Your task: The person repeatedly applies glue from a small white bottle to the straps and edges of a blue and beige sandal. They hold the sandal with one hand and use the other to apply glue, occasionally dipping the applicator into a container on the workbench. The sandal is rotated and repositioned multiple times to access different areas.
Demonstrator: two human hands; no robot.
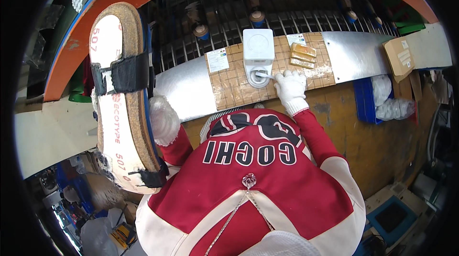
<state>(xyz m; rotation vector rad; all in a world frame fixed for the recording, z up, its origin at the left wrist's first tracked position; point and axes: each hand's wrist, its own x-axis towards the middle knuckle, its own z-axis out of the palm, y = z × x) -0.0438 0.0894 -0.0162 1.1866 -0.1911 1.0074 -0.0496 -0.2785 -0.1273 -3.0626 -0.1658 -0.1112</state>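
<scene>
Close in front of me at the left, an unfinished cork sandal (109, 131) stands on end, its pale underside showing. Black straps (128, 75) wrap over its edges onto that underside. My left hand (165, 118), in a fuzzy white glove, is closed at the sandal's side; its fingers are mostly hidden behind it. On the bench, my white-gloved right hand (290, 87) pinches the pale handle of what looks like a brush (264, 75). The brush's far end is inside the round cup of a white dispenser (258, 45).
Amber blocks (303, 55) lie on the brown taped mat (229, 84). Behind the metal bench edge (351, 55) is a rack of rods (220, 12) carrying several lasts. At the right are a cardboard box (399, 57) and a blue bin (365, 100) with plastic-wrapped things.
</scene>
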